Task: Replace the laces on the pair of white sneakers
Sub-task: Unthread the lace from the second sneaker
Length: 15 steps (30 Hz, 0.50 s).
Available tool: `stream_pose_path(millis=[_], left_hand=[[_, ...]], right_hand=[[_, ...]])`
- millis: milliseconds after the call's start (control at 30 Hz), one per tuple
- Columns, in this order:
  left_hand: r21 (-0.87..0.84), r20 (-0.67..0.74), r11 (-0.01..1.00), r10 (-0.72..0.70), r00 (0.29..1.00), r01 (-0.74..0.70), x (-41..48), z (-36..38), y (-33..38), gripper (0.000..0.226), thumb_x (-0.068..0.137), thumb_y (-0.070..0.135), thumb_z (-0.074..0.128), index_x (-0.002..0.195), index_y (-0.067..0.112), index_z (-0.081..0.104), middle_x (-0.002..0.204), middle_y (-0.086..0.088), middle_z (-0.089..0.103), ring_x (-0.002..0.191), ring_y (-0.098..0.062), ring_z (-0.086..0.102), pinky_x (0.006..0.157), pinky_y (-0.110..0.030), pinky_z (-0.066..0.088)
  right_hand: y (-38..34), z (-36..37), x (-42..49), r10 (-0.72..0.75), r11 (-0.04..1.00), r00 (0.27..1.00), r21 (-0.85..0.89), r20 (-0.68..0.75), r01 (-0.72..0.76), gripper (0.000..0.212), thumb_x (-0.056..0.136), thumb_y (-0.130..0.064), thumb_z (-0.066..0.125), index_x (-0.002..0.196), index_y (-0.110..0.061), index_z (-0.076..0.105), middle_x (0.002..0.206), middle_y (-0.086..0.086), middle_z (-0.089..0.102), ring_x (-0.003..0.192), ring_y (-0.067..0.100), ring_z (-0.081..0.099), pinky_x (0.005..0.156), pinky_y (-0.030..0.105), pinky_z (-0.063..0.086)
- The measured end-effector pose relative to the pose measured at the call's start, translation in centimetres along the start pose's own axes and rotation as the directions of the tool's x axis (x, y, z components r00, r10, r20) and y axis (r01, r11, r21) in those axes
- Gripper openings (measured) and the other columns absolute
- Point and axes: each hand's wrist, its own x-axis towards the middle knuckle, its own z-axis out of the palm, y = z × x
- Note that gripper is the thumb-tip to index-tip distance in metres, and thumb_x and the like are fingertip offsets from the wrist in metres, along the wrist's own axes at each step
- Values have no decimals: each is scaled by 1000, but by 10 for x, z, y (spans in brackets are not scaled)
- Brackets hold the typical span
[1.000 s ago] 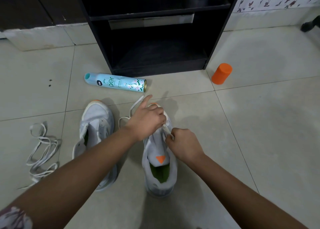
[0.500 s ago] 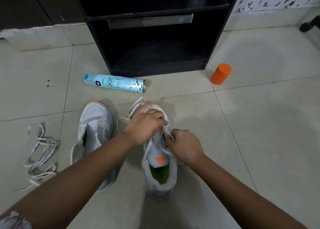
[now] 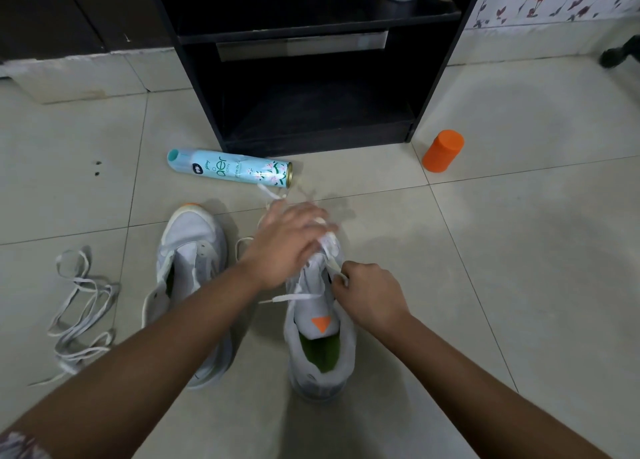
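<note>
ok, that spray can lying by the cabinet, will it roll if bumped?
Probably: the spray can is a smooth cylinder on its side on glossy tile, so a nudge likely rolls it. Its body looks rigid, unlikely to dent.

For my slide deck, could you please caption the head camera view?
Right hand pinches a white lace on one sneaker, left hand over its toe; the other sneaker stands unlaced.

Sneaker (image 3: 318, 382) showing white, orange triangle (image 3: 322, 324) on tongue, green insole (image 3: 320, 353). Lace (image 3: 333, 267) showing white. Spray can (image 3: 230, 169) showing pale teal, floral print. Bottle (image 3: 443, 152) showing orange. Cabinet (image 3: 311, 112) showing black.
</note>
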Motion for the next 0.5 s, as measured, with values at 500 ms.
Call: stream_pose_path(millis=[500], left_hand=[[-90,-156,897,-443,883,434,1,-6,-21,32,91,18,53,121,28,58,124,0,56,115,-24,52,102,-45,34]], right_hand=[[1,2,0,37,999,999,-11,-3,-37,34,95,-33,40,65,-18,34,72,5,48,67,25,45,59,28,31]])
